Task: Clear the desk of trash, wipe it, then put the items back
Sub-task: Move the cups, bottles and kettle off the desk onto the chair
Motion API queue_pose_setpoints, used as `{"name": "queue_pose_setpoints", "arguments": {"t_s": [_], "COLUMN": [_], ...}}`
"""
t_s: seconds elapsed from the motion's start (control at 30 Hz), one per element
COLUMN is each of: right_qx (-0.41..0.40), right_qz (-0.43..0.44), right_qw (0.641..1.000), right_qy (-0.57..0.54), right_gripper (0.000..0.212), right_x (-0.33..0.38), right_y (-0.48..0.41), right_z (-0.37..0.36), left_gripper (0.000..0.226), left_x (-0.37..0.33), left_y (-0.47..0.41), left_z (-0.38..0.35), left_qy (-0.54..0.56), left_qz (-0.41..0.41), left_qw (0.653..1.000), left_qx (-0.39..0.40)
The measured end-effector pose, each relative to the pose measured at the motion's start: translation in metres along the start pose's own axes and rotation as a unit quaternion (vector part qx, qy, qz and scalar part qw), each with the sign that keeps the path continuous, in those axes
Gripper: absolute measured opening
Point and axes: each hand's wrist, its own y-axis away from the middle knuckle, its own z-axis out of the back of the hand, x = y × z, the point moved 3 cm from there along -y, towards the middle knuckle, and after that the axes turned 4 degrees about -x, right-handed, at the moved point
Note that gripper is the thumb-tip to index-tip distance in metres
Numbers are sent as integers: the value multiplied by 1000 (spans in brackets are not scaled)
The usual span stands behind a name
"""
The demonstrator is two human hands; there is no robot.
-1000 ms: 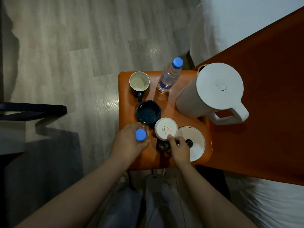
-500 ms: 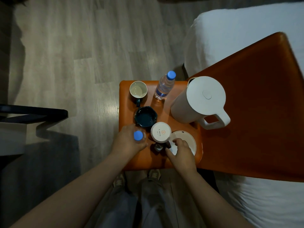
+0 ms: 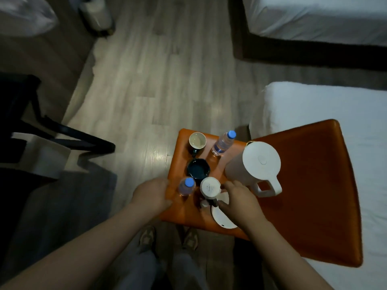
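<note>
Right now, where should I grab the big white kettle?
Probably by its handle, reaching in from the near side. The kettle stands upright, and the open loop sticks out toward you, beside the right hand, with room for fingers.

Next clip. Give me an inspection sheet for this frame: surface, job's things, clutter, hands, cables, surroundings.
Surface: orange tray against a larger orange top lying on a white bed.
Job's things: on the tray, cream-lined cup, far bottle, dark dish, near bottle, white-lidded cup, round kettle base; white kettle at the tray's right side.
Clutter: nothing seen.
Hands: left hand grips the tray's left edge; right hand lies over the kettle base beside the white-lidded cup, grip unclear.
Cables: nothing seen.
Surroundings: wood floor, dark chair, second bed.
</note>
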Motion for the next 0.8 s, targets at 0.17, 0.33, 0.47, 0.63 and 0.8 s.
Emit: {"name": "queue_pose_setpoints", "arguments": {"t_s": [0.17, 0.33, 0.47, 0.63, 0.8], "right_qx": [12, 24, 19, 27, 22], "right_qz": [92, 212, 298, 374, 433], "right_qw": [995, 976, 951, 920, 894], "right_qy": [32, 36, 78, 113, 116], "right_gripper": [42, 45, 50, 50, 49], "right_x": [61, 152, 234, 332, 419], "right_y": [5, 12, 26, 62, 113], "right_z": [48, 76, 85, 74, 49], "left_gripper": [45, 52, 51, 46, 50], "left_x": [25, 71, 118, 182, 243], "left_y": [49, 106, 159, 236, 316], "left_z": [36, 67, 89, 103, 100], "left_qy": [14, 61, 79, 103, 119], "left_qz": [32, 76, 130, 183, 222], "left_qw": [998, 985, 968, 943, 922], "left_qx": [-53, -140, -200, -257, -294]}}
